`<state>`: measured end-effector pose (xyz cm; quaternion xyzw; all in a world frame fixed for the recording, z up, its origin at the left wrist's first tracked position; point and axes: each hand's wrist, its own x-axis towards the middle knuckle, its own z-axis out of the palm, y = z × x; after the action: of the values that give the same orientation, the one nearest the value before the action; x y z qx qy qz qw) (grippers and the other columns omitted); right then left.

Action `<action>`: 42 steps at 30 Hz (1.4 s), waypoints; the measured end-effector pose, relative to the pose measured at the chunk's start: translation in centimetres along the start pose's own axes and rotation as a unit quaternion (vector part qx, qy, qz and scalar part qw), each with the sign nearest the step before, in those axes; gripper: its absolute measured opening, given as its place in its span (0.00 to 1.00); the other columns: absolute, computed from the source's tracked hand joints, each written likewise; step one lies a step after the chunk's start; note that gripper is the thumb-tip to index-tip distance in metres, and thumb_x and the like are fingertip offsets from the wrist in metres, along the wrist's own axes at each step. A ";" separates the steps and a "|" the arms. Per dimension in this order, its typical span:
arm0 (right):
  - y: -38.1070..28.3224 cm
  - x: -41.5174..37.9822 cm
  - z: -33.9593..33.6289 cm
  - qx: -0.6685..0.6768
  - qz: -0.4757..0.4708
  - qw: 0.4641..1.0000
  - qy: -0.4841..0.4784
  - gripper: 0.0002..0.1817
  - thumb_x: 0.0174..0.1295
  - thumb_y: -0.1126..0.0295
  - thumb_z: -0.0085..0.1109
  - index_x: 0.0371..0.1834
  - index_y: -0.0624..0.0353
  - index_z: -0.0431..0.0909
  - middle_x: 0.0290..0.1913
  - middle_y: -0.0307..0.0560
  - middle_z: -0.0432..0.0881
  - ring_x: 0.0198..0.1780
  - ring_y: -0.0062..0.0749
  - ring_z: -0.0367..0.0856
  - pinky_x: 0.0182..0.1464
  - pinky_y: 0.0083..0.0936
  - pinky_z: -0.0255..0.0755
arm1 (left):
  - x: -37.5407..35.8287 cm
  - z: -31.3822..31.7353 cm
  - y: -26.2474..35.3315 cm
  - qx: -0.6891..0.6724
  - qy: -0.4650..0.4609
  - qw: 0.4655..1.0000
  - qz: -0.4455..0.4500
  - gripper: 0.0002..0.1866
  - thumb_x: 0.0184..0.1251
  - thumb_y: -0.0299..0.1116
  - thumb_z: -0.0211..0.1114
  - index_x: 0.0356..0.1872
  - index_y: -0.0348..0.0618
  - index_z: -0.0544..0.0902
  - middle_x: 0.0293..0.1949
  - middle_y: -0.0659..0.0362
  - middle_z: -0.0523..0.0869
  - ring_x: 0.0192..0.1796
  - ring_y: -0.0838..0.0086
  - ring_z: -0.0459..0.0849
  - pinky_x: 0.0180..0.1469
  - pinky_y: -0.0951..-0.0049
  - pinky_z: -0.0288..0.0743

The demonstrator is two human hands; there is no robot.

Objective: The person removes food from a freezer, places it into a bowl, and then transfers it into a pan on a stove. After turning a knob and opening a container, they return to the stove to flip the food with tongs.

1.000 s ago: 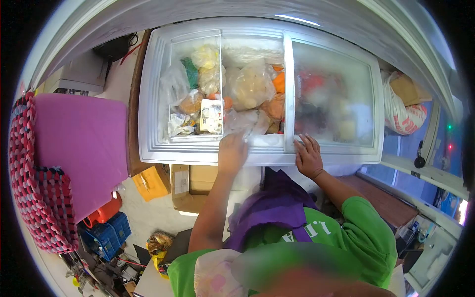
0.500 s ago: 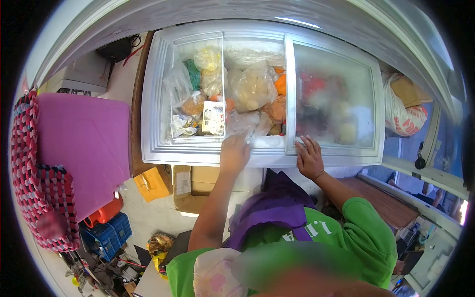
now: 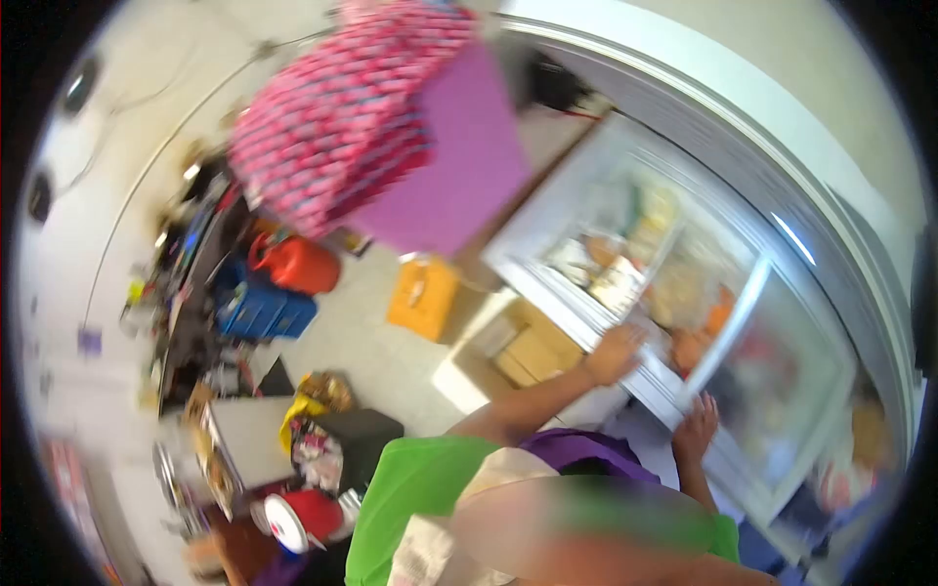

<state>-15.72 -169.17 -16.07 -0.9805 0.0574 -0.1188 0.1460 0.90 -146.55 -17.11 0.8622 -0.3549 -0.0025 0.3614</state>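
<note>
A white chest freezer [image 3: 559, 300] stands in front of me, tilted in the view, with bagged food in its uncovered part. My left hand [image 3: 614, 355] lies over its front rim beside the food, fingers laid loosely and blurred, with nothing visible in them. On the same rim further right, my right hand [image 3: 697, 426] rests with spread fingers at the lower end of the sliding lid's frame [image 3: 733, 317]. Frosted glass [image 3: 782, 391] covers the right part of the freezer. Clear plastic bags [image 3: 679, 293], something orange and a white pack [image 3: 618, 283] lie inside.
An open cardboard box [image 3: 532, 342] and an orange-yellow container [image 3: 422, 298] stand on the floor by the freezer. Beyond them are a pink-purple surface [image 3: 479, 146] with a woven red cover [image 3: 332, 117], a red gas cylinder [image 3: 298, 262] and a blue crate [image 3: 264, 311].
The view has swung left and turned, so the freezer now slants at the right and more of the room shows. Both hands stay at the freezer's front rim.
</note>
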 end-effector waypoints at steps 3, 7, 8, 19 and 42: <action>0.2 -0.6 0.5 -0.028 0.007 0.999 -0.016 0.25 0.50 0.77 0.45 0.56 0.61 0.67 0.61 0.57 0.66 0.65 0.54 0.59 0.66 0.47 0.51 | -4.4 -2.2 4.0 0.007 0.046 0.999 0.007 0.29 0.46 0.34 0.64 0.54 0.40 0.72 0.48 0.47 0.75 0.55 0.55 0.71 0.56 0.58 0.65; 0.8 -1.4 0.8 -0.046 0.001 0.999 -0.014 0.25 0.51 0.76 0.45 0.57 0.62 0.67 0.62 0.56 0.65 0.65 0.54 0.58 0.66 0.47 0.51 | -12.4 2.9 3.5 -0.284 -0.291 0.913 -0.044 0.25 0.54 0.41 0.65 0.51 0.39 0.74 0.43 0.47 0.79 0.46 0.61 0.78 0.47 0.64 0.71; 1.1 -1.6 1.3 -0.055 0.002 0.998 -0.014 0.26 0.51 0.76 0.45 0.58 0.62 0.66 0.62 0.56 0.65 0.65 0.54 0.58 0.66 0.47 0.52 | -12.3 1.4 3.3 -0.288 -0.338 0.891 -0.090 0.26 0.56 0.44 0.63 0.52 0.39 0.74 0.43 0.48 0.79 0.46 0.63 0.78 0.47 0.66 0.71; -0.7 -1.6 2.2 -0.087 -0.062 0.975 0.194 0.13 0.61 0.68 0.44 0.47 0.58 0.71 0.50 0.50 0.78 0.51 0.54 0.75 0.52 0.49 0.70 | -4.7 -23.5 23.1 -0.770 -0.392 0.494 0.096 0.25 0.68 0.47 0.52 0.50 0.31 0.74 0.45 0.49 0.80 0.51 0.64 0.77 0.52 0.67 0.70; 0.0 -1.2 0.0 -0.036 0.034 0.998 0.027 0.24 0.50 0.73 0.50 0.55 0.57 0.71 0.58 0.51 0.70 0.62 0.48 0.64 0.64 0.42 0.55 | 0.7 -19.1 23.8 -0.525 -0.433 0.673 0.290 0.19 0.61 0.42 0.60 0.43 0.36 0.76 0.36 0.48 0.78 0.40 0.55 0.78 0.45 0.61 0.71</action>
<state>-16.91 -169.03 -16.35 -0.9791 0.0985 -0.1378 0.1128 -8.15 -146.68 12.05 0.2869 -0.6438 -0.4562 0.5432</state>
